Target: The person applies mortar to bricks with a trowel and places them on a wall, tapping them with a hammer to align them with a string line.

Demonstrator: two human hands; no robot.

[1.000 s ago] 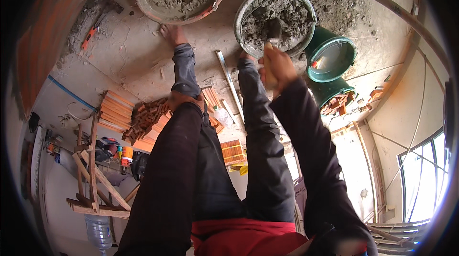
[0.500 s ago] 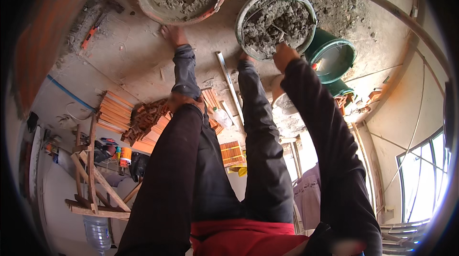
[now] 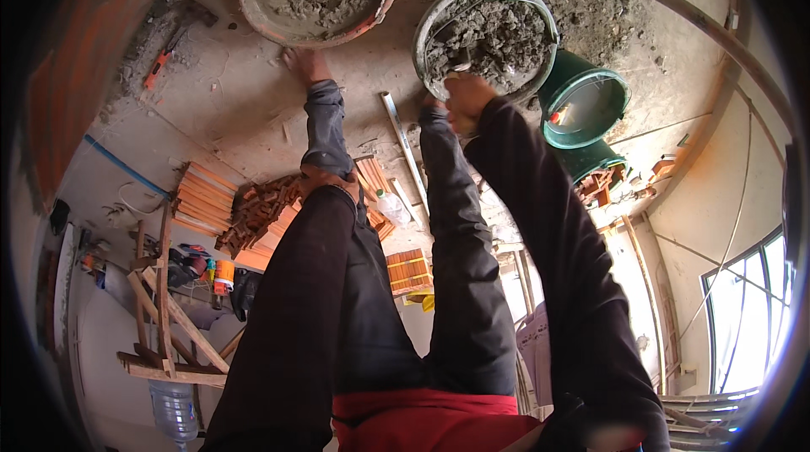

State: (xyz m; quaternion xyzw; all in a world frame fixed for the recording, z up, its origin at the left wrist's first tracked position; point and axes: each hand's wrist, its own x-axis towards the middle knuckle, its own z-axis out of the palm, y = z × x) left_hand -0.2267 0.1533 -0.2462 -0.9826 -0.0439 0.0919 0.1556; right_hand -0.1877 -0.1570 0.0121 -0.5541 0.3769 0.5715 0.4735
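My right hand (image 3: 469, 100) is closed around the handle of a trowel (image 3: 460, 72) at the near side of a green bucket (image 3: 419, 45). Grey mortar (image 3: 498, 34) fills much of that bucket, and the trowel's blade is hidden by the mortar and the hand. My left hand (image 3: 325, 180) rests on my left leg near the knee, with its fingers laid over the trouser cloth and only partly visible. Ahead of my bare left foot stands a reddish tub (image 3: 278, 32) holding more wet mortar.
Right of the mortar bucket stand a green bucket (image 3: 582, 135) with some liquid and broken bricks (image 3: 599, 184). A hammer (image 3: 160, 64) lies at left. Stacked bricks (image 3: 202, 199), a metal bar (image 3: 401, 135) and a plastic bottle (image 3: 392, 207) are around my legs. A pipe (image 3: 700, 17) curves along the right.
My right hand has moved left and toward me with the trowel, from the bucket's near right side to its near left rim. The left hand stays on my leg.
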